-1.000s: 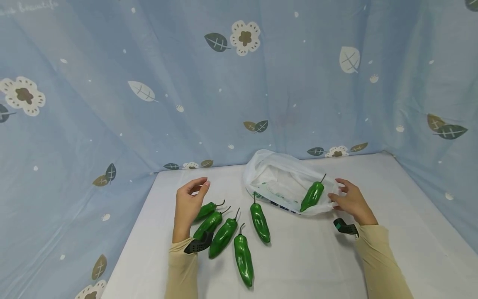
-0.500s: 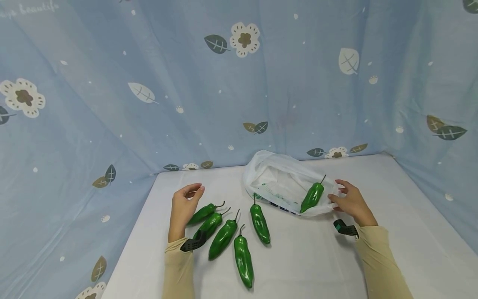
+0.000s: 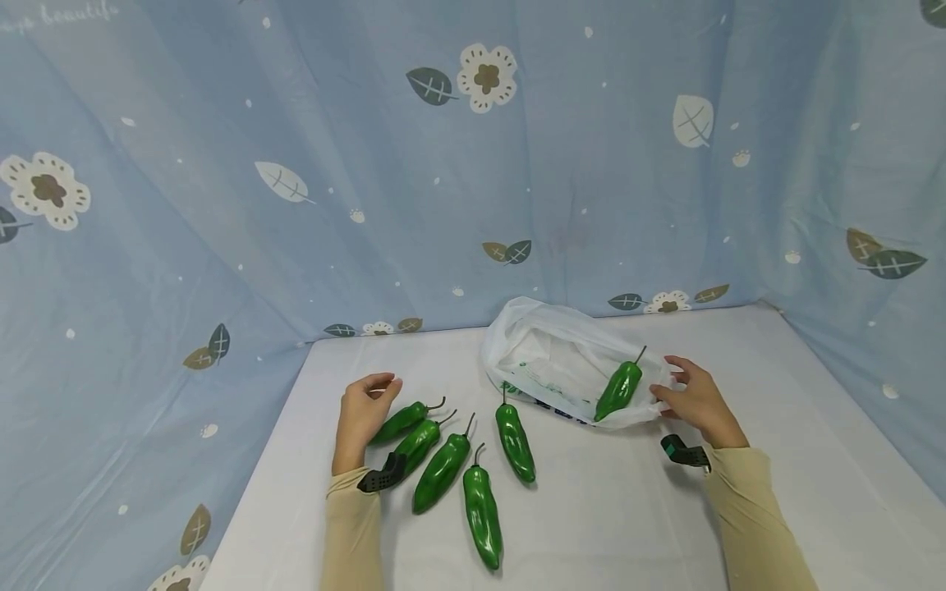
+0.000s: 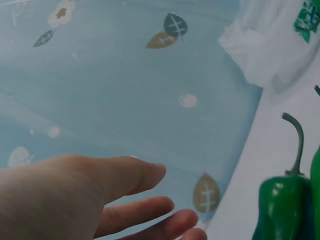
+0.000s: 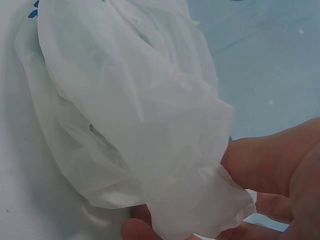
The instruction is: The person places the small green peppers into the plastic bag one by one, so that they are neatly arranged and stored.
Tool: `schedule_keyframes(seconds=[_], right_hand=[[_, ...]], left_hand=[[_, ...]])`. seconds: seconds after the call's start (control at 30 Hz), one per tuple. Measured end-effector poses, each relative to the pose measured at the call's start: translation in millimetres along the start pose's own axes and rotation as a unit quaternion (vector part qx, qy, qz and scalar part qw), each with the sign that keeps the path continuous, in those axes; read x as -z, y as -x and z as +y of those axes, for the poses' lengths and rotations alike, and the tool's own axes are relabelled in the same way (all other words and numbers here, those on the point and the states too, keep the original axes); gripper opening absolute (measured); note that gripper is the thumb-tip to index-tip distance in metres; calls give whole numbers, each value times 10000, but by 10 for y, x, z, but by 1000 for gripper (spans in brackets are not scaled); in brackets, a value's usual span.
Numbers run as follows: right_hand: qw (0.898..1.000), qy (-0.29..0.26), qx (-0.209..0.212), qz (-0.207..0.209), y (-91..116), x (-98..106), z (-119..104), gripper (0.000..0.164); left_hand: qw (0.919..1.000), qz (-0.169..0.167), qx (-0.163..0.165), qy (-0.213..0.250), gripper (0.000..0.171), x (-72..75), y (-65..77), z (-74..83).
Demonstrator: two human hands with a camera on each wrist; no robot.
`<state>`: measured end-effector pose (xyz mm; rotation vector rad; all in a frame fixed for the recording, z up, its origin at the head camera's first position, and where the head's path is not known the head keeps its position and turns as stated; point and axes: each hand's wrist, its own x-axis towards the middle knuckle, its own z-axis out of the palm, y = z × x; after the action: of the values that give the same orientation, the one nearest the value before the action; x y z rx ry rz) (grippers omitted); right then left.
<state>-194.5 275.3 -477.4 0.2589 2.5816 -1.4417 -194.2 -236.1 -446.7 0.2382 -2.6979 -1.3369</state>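
A white plastic bag (image 3: 517, 328) lies on its side at the back of the table, its mouth spread toward me. One green chili pepper (image 3: 619, 390) rests at the bag's mouth, stem up. My right hand (image 3: 695, 400) pinches the bag's right edge between thumb and fingers; in the right wrist view the film bunches by the thumb (image 5: 255, 162). Beside the leftmost pepper (image 3: 402, 421), my left hand (image 3: 360, 419) is raised with loosely bent fingers, holding nothing. The left wrist view shows a gap between its thumb (image 4: 137, 172) and fingers.
Several more green peppers lie on the white tabletop (image 3: 606, 509): one (image 3: 515, 442) just in front of the bag, another (image 3: 483, 517) nearest me, and one (image 3: 442, 474) farther left. A blue patterned curtain (image 3: 369, 205) hangs behind and at the sides.
My left hand has drawn back slightly toward me and to the left, away from above the leftmost pepper, uncovering more of it. My right hand, the bag and the peppers stay put.
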Motion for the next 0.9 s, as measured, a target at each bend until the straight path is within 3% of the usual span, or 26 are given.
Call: schedule_keyframes(seconds=[0.6, 0.9], right_hand=[[10000, -35, 68, -33, 9, 3, 5, 79], [10000, 1, 29, -33, -20, 6, 33, 79]], left_hand=[[9943, -492, 272, -902, 47, -5, -15, -217], [9904, -751, 424, -1078, 46, 29, -16, -266]])
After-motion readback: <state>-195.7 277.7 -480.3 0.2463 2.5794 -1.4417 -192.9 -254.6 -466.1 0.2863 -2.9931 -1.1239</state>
